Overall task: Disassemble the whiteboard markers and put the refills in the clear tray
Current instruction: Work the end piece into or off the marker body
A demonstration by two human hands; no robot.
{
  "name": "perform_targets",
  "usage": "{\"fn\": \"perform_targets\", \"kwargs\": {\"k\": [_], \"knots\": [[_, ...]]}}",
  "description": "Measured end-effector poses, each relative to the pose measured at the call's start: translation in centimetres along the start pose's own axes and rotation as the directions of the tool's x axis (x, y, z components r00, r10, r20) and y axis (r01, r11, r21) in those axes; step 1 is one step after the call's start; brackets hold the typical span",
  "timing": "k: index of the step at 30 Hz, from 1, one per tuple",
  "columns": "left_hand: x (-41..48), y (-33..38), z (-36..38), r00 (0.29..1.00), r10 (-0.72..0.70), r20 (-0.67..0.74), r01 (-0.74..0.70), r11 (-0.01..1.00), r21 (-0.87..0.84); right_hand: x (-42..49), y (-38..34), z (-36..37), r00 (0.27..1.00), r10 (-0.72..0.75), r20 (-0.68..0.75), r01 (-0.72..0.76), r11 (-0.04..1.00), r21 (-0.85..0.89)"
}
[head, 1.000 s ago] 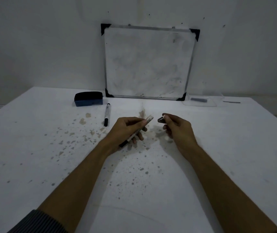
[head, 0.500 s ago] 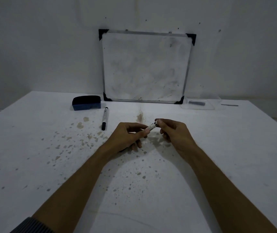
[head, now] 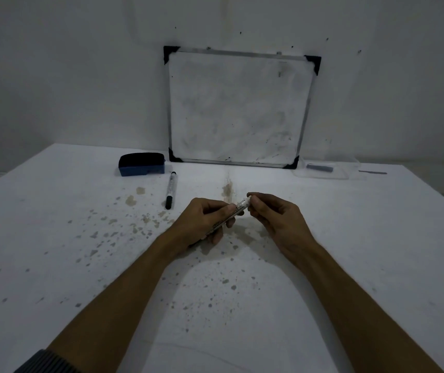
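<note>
Both forearms in frame, dark sleeve cuff (head: pixel 44 363) at bottom left. Working just above the stained white surface (head: pixel 54 265), mid-frame.

Left hand (head: pixel 202 222): grip wrapped around the marker in hand (head: pixel 235 211), barrel angled up and to the right so its open end faces my other hand. My guess is this acts as the anchor so the barrel can't spin or slide.

Right hand (head: pixel 274 214): grip pressed together, fingertips (head: pixel 253 201) pinched at the barrel's upper end. Can't tell whether I'm on an end plug, the refill, or bare barrel; fingers hide it. Judging by the pose, the step is pulling or twisting something at that end.

Further out, left of centre: second marker (head: pixel 171 190) lying flat, cap on, untouched. Looks like next in the queue.

Behind it: blue eraser (head: pixel 141 164), not needed for this.

Far right edge of surface: clear tray (head: pixel 323 170), one dark stick-shaped piece (head: pixel 319 167) inside, probably a refill. A thin dark piece (head: pixel 372 172) lies outside, just right of the tray; can't identify.

Whiteboard (head: pixel 239 109) leans on the wall at the back.

Risk: tray is well apart from my hands, so the carry is a long reach. Ink on fingers likely.
</note>
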State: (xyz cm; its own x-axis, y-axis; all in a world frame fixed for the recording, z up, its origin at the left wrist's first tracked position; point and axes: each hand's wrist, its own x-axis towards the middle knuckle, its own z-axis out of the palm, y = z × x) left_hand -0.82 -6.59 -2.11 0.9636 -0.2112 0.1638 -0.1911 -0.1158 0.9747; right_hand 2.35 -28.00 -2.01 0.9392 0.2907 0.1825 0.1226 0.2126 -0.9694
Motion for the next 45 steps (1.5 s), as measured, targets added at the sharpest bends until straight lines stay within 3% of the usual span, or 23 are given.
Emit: {"fn": "perform_targets", "kwargs": {"k": [7, 12, 17, 20, 23, 28, 32, 34, 38, 42, 45], "knots": [[0.2, -0.7, -0.6, 1.0, 0.007, 0.026, -0.005, 0.999, -0.054, 0.2, 0.6, 0.6, 1.0, -0.013, 0.007, 0.014, 0.999, -0.04], [0.1, -0.1, -0.2, 1.0, -0.006, -0.029, 0.006, 1.0, -0.005, 0.0, -0.3, 1.0, 1.0, 0.02, 0.013, -0.02, 0.999, -0.034], [0.0, 3.4, -0.8, 0.99, -0.099, -0.096, 0.076, 0.974, -0.215, -1.2, -2.0, 3.2, 0.979, -0.05, -0.196, -0.009, 0.957, -0.29], [-0.4, 5.2, -2.1, 0.981, -0.096, -0.168, 0.05, 0.966, -0.255, -2.2, -2.5, 5.5, 0.977, 0.013, -0.213, -0.084, 0.94, -0.331], [-1.0, 6.2, -3.1, 0.974, -0.102, -0.2, 0.066, 0.981, -0.18, -2.9, -2.7, 8.0, 0.981, 0.143, -0.132, -0.178, 0.932, -0.315], [-1.7, 6.8, -5.4, 0.977, -0.113, -0.182, 0.103, 0.993, -0.066, -2.4, -3.0, 10.7, 0.973, 0.227, -0.046, -0.232, 0.95, -0.208], [-2.2, 6.0, -7.7, 0.966, -0.144, -0.216, 0.139, 0.99, -0.037, -0.8, -2.6, 12.4, 0.967, 0.253, 0.016, -0.238, 0.927, -0.288], [-2.3, 5.1, -9.5, 0.935, -0.124, -0.333, 0.162, 0.983, 0.089, 0.6, -2.3, 13.2, 0.971, 0.239, -0.017, -0.226, 0.89, -0.396], [-4.2, 0.9, -13.3, 0.811, 0.073, -0.58, 0.302, 0.798, 0.522, 4.6, -1.2, 14.2, 0.982, 0.125, -0.144, -0.188, 0.756, -0.627], [-5.6, -2.3, -14.6, 0.882, 0.087, -0.464, 0.302, 0.651, 0.696, 8.0, -0.1, 15.5, 0.968, 0.164, -0.191, -0.251, 0.701, -0.668], [-5.4, -2.6, -14.5, 0.88, 0.109, -0.463, 0.299, 0.632, 0.715, 9.6, 0.8, 16.5, 0.953, 0.202, -0.226, -0.304, 0.646, -0.7]]}}
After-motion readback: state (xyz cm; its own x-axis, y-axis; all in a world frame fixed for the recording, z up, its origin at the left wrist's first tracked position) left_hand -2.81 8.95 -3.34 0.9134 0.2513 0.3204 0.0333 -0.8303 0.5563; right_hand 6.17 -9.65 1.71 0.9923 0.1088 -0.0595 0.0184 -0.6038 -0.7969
